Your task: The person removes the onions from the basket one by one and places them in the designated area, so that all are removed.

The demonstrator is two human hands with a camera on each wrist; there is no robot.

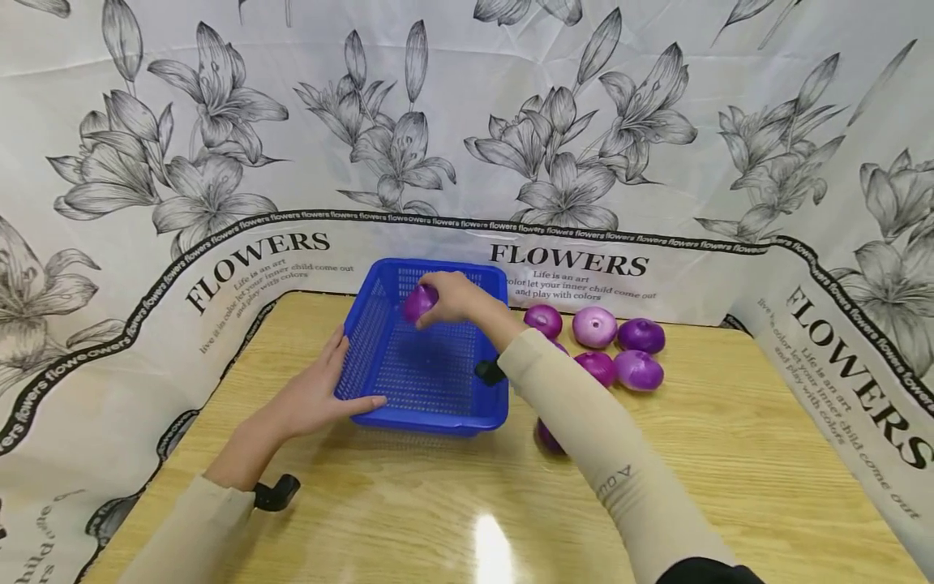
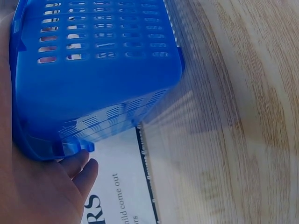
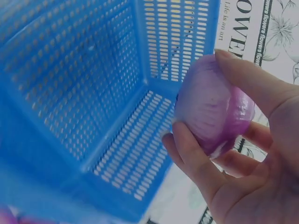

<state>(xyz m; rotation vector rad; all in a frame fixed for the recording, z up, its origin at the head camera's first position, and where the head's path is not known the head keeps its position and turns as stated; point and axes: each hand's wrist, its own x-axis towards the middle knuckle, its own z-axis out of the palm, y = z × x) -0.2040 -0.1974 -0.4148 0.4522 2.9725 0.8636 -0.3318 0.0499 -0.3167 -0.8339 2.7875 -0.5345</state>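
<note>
A purple onion (image 1: 419, 306) is gripped between the thumb and fingers of my right hand (image 1: 454, 297), over the back left part of a blue plastic basket (image 1: 430, 422). In the right wrist view the onion (image 3: 205, 105) has shiny skin, and the slotted walls of the basket (image 3: 70, 79) lie beyond it. Only bare slotted floor shows inside the basket. My left hand (image 1: 310, 399) holds the basket's left front corner, thumb over the rim and fingers along the outer left side. The left wrist view shows the basket (image 2: 103, 84) from outside, its raised wall above the wood.
Several purple onions (image 1: 594, 328) lie in a group on the wooden table (image 1: 737, 454), right of the basket. Another onion (image 1: 547, 438) sits nearer, partly hidden by my right sleeve (image 1: 606, 438). A white flower-printed cloth (image 1: 409, 195) rises behind the table and at both sides.
</note>
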